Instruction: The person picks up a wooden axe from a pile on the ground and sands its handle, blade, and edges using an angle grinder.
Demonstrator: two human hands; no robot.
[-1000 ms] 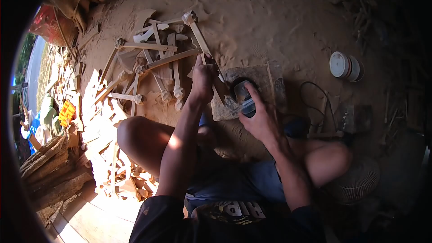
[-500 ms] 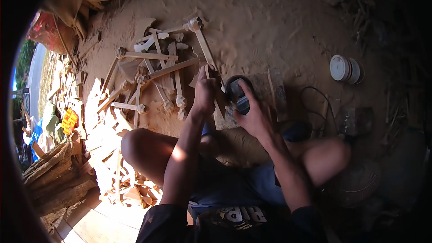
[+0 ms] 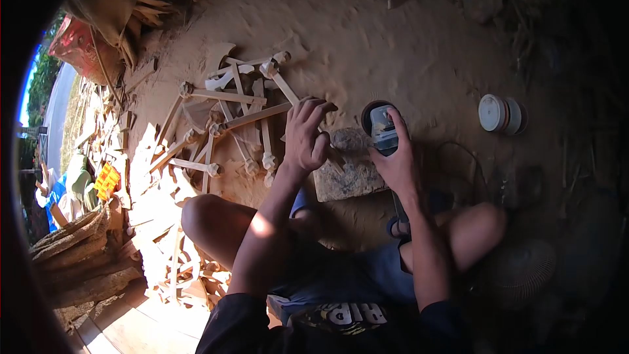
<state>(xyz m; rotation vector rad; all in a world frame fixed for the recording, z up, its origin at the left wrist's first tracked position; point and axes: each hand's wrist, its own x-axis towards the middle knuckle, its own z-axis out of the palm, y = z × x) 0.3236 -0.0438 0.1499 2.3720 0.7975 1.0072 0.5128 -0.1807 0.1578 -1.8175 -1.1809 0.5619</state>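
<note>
Shirt lettering [image 3: 350, 314] — unclear; right hand [image 3: 398, 162] grips power tool [image 3: 384, 132].

Head camera: my one feed, looking out from the wearer's head.
Facing: forward and down, past the shirt [image 3: 308, 339] and bent legs [image 3: 215, 219] to the floor [image 3: 432, 59].
Nearness: close above the lap [image 3: 344, 276], left hand [image 3: 304, 141] and right hand [image 3: 400, 167] mid-frame.
Edges: rounded, black at the corners.

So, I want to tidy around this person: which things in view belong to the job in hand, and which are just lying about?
Likely part of the job:
round-ended tool, held in the right hand
knob-ended wooden sticks, beside the left hand
worn block, in front of the person

Apparently just lying about:
white tub
yellow-orange item
red bag
</note>
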